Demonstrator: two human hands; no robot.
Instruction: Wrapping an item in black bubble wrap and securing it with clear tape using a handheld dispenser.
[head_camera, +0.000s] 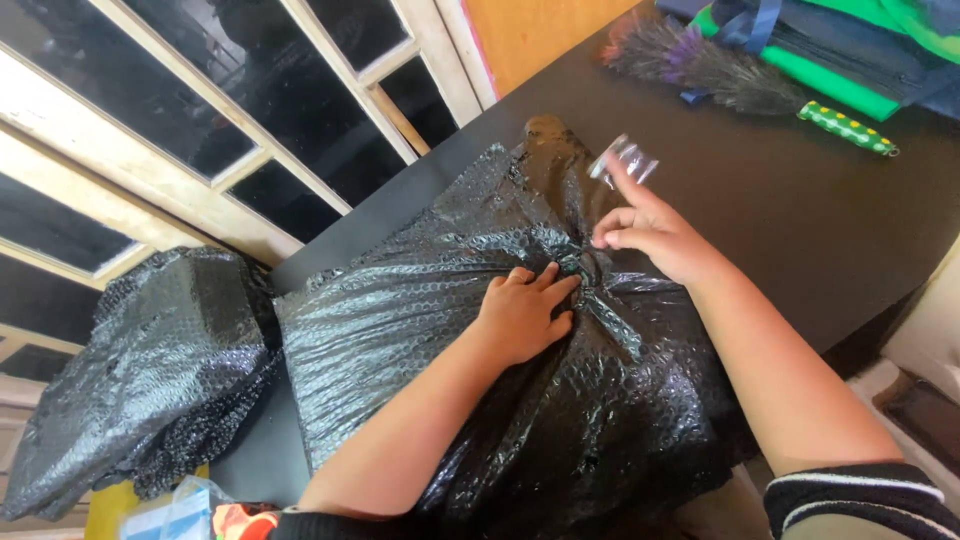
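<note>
A bundle (480, 330) wrapped in black bubble wrap is seen at centre frame, lying on a black worktop (780, 210). The left hand (522, 318) is pressed flat on the gathered wrap at the middle of the bundle, fingers spread and resting on it, nothing pinched. The right hand (650, 232) is held just right of the gather, index finger raised; a strip of clear tape (625, 160) is stuck to that fingertip, other fingers loosely curled.

Progress, as judged: the item is fully covered, no bare surface shown; wrap ends are bunched to a knot-like gather under the left fingertips. No tape is seen on the gather, so sealing is judged not yet done. The far end of the wrap at upper centre looks loose.

A second wrapped bundle (150, 370) is seen at lower left of the frame, off the worktop edge, against a window (200, 150); whether it is taped cannot be told.

At upper right, a duster (700, 65) with a green dotted handle lies on the worktop, beside folded green and dark blue cloth (850, 50). At the bottom left corner, bits of yellow and blue packaging (160, 510) are partly cut off.

Count: two black wrapped bundles, one tape strip, one duster, two hands, both the wearer's. No other person is shown.
</note>
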